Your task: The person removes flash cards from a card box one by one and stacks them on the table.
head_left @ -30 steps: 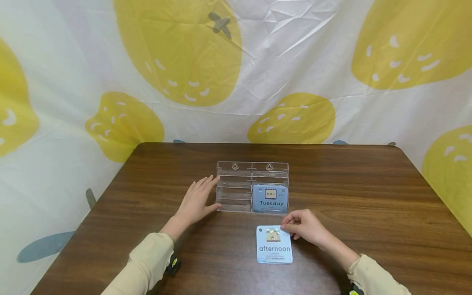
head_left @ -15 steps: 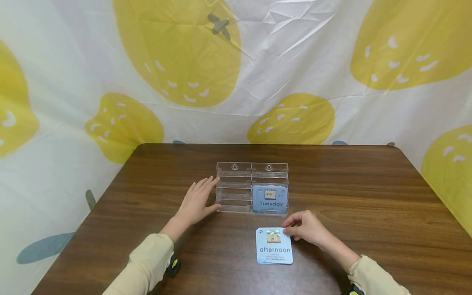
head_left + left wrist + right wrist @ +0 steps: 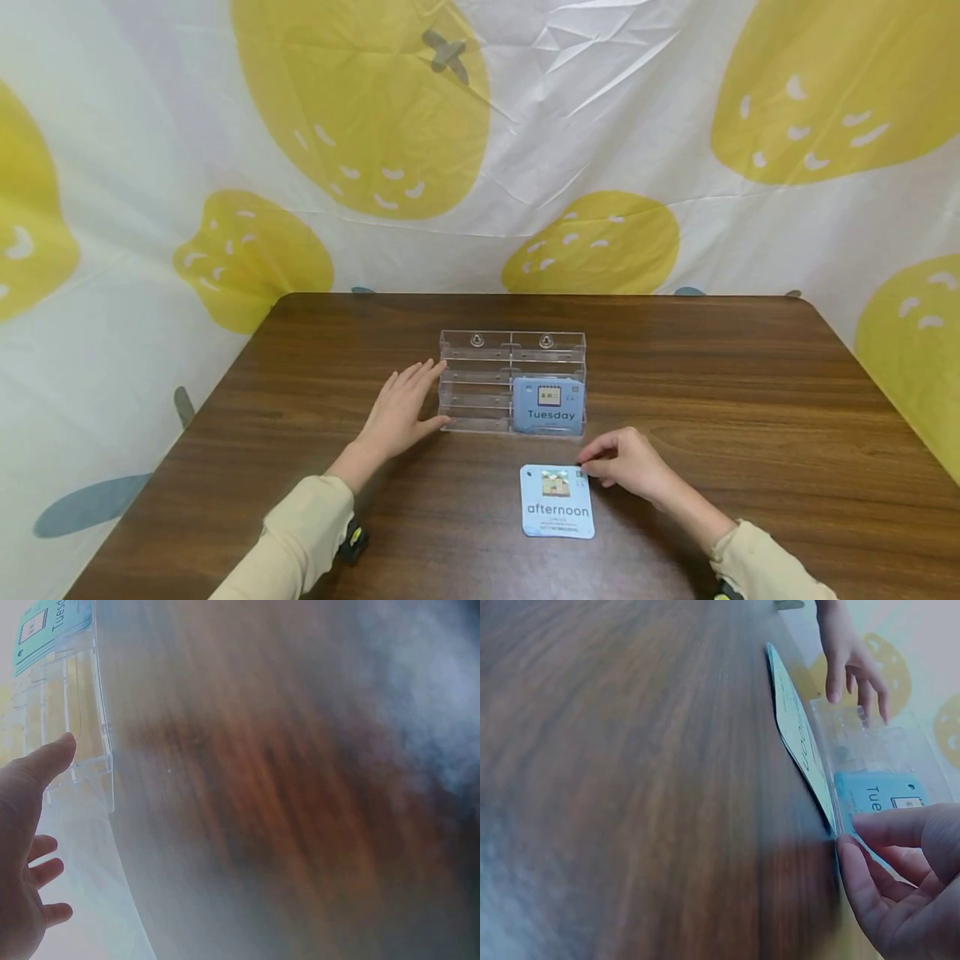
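Note:
A clear plastic card rack (image 3: 476,375) with two columns of pockets stands on the table. My left hand (image 3: 397,412) is spread at the rack's left side, thumb and fingertips against its edge. In the left wrist view the thumb (image 3: 56,759) lies over the rack's lower corner. A blue "Tuesday" card (image 3: 548,406) sits in the right column. In front of the rack lies a light blue "afternoon" card (image 3: 557,510), seemingly atop others. My right hand (image 3: 630,467) pinches its far right corner between thumb and forefinger; in the right wrist view that card (image 3: 799,727) is seen nearly edge-on.
The brown wooden table (image 3: 750,400) extends around the rack and cards. Behind it hangs a white cloth (image 3: 420,258) with yellow lemon prints. A dark wrist device (image 3: 352,540) shows at my left sleeve.
My right hand has shifted slightly right and toward me at the card's corner, and less of the corner is covered. The left hand and the rack have stayed in place.

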`<action>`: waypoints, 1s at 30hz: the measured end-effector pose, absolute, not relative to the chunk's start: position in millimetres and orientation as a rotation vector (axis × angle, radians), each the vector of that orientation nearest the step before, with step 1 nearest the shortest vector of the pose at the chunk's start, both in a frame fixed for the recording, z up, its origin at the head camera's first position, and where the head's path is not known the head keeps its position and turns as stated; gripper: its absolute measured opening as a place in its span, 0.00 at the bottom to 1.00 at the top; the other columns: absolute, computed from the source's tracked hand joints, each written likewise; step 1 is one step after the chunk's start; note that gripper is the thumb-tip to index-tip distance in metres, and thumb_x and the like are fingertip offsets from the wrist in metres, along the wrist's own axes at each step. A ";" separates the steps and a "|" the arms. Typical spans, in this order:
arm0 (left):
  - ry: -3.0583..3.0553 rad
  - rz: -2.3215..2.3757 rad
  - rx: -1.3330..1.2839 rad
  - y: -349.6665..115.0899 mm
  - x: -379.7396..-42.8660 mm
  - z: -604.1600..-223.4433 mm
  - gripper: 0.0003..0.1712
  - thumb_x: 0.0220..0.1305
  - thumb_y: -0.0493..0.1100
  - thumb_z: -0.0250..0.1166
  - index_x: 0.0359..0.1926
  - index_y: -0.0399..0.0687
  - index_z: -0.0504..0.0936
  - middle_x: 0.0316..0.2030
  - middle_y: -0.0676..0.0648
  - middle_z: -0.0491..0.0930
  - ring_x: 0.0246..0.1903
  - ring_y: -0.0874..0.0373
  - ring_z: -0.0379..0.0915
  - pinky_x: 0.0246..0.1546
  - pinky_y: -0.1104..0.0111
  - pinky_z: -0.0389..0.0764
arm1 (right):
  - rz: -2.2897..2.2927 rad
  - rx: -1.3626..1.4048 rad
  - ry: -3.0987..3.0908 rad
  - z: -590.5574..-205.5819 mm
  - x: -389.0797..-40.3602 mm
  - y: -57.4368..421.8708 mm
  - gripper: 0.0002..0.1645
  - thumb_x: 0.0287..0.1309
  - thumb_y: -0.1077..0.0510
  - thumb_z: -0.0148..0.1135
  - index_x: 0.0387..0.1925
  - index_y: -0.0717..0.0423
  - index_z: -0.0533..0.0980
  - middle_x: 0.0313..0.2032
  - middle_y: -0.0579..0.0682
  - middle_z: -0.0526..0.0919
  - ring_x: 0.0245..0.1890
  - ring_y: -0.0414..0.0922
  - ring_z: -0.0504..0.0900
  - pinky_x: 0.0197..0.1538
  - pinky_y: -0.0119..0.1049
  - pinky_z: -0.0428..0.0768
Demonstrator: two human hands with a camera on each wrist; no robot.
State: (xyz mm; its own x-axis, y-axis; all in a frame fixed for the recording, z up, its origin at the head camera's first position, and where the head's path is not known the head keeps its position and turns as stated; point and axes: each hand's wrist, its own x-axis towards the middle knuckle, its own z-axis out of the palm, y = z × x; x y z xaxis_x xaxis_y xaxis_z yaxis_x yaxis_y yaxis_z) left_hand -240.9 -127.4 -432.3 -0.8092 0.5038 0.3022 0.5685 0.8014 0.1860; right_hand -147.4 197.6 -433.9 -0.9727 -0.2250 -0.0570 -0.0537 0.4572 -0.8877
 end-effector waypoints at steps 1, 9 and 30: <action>-2.751 -0.394 -0.833 -127.3 -240.9 -432.3 0.47 0.49 0.56 0.68 0.67 0.50 0.57 0.63 0.40 0.62 0.62 0.44 0.57 0.60 0.45 0.56 | -1.536 -0.240 2.535 -433.4 -147.3 198.1 0.07 0.45 0.67 0.64 0.30 0.68 0.81 0.31 0.58 0.83 0.25 0.43 0.78 0.24 0.33 0.80; -2.748 -0.387 -0.835 -126.9 -240.1 -431.5 0.46 0.50 0.56 0.67 0.67 0.51 0.57 0.63 0.40 0.62 0.62 0.44 0.57 0.60 0.45 0.56 | -1.561 -0.240 2.508 -429.8 -148.5 203.4 0.10 0.46 0.68 0.63 0.33 0.71 0.79 0.32 0.60 0.82 0.25 0.45 0.80 0.26 0.34 0.81; -2.735 -0.396 -0.837 -127.7 -241.8 -433.6 0.46 0.49 0.55 0.68 0.67 0.51 0.57 0.63 0.40 0.63 0.62 0.45 0.58 0.60 0.46 0.57 | -1.542 -0.283 2.581 -407.2 -160.2 209.4 0.12 0.48 0.69 0.62 0.37 0.73 0.77 0.32 0.60 0.82 0.28 0.46 0.79 0.30 0.36 0.81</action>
